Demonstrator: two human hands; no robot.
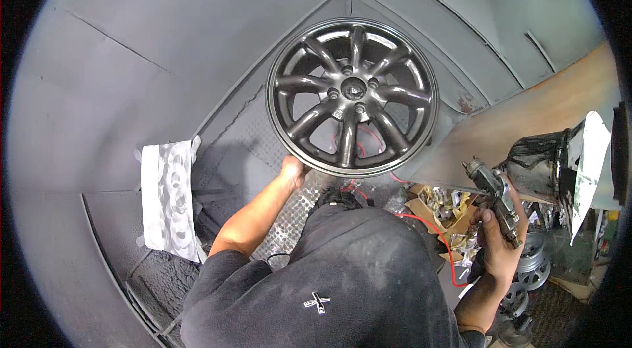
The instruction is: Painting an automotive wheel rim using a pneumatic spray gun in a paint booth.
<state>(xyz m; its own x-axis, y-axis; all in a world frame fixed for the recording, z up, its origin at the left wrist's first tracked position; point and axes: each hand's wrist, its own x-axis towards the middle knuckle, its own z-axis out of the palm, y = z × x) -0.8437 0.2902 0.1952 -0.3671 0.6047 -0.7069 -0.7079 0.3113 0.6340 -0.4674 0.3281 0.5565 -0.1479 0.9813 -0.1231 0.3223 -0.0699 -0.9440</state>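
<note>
A glossy dark grey alloy wheel (347, 134) with several spokes faces up in front of me. My left hand (294, 172) is closed at its lower left edge, with the fingers partly hidden under the rim. On the right, my right hand (503, 236) is wrapped round a metal spray gun (495, 193), whose nozzle end points up and left, apart from the wheel. A dark, paint-stained cup (534, 160) sits on the gun, and a white sheet (588, 170) sticks out beside the cup.
Grey booth walls (131, 52) enclose the left and far sides. A white pad with round smears (170, 197) stands at left. A red hose (434, 228) runs past my right side. Cardboard with crumpled paper (444, 206) and other wheels (534, 259) lie at lower right.
</note>
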